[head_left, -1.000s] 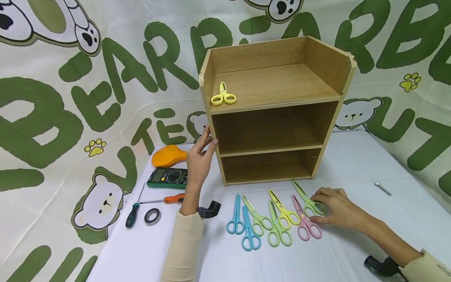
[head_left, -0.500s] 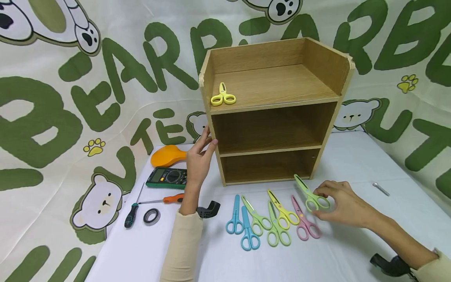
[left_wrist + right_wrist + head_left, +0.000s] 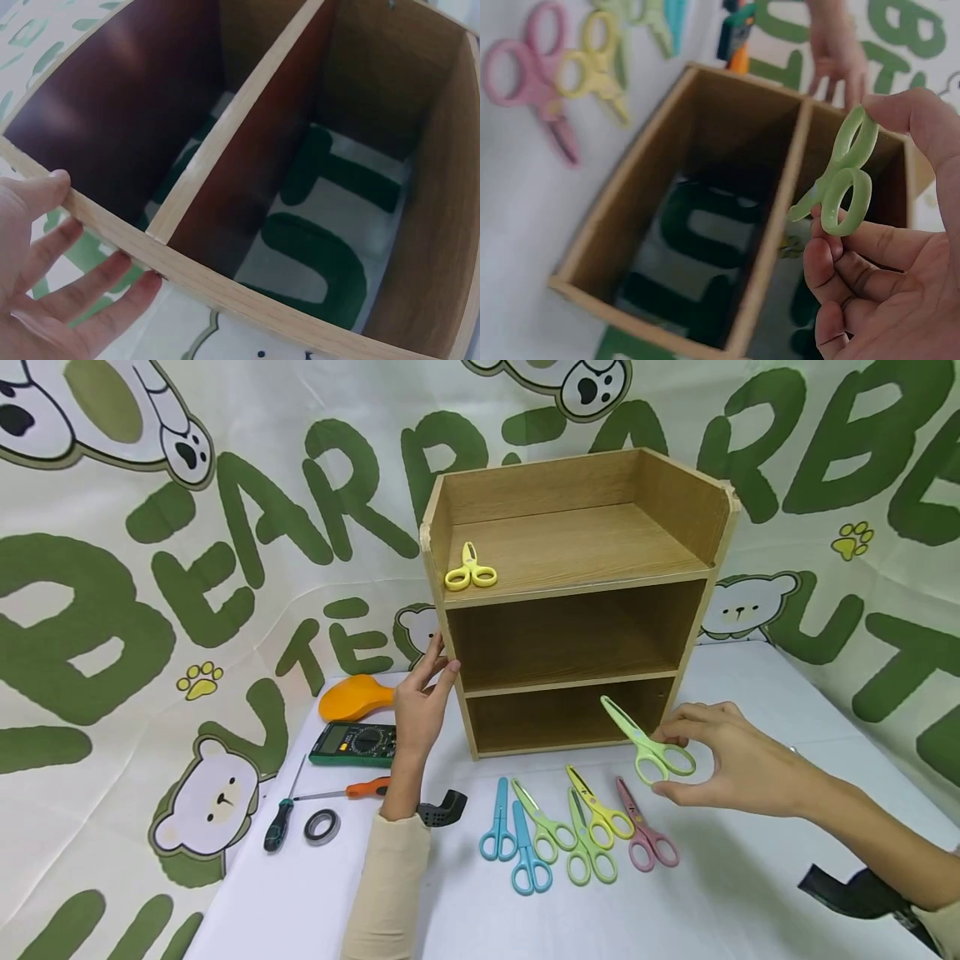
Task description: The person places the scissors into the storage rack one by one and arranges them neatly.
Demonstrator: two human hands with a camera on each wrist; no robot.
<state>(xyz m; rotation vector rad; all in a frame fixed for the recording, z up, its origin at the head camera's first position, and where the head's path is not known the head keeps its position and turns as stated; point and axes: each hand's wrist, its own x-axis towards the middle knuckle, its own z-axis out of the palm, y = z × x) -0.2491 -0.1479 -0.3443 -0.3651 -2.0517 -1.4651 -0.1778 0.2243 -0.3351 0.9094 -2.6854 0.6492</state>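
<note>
My right hand [image 3: 738,764] pinches a pair of light green scissors [image 3: 637,739] by the handle rings, above the table in front of the shelf's lower right. In the right wrist view the green scissors [image 3: 847,176] sit between thumb and fingers, with the blades pointing away. My left hand [image 3: 422,710] rests its fingers on the left side of the wooden shelf [image 3: 577,687]; the left wrist view has the thumb over the panel's front edge. Yellow scissors [image 3: 470,570] lie at the left of the shelf's top. Blue, green, yellow and pink scissors [image 3: 647,831] lie in a row below.
On the left lie an orange rounded object [image 3: 354,697], a multimeter [image 3: 352,743], an orange-handled screwdriver [image 3: 366,788], a dark-handled screwdriver [image 3: 279,825] and a roll of tape [image 3: 322,827]. A printed cloth [image 3: 247,610] hangs behind the shelf.
My right hand has lifted the green scissors off the table, up toward the shelf's lower right. The left hand stays at the shelf's side.
</note>
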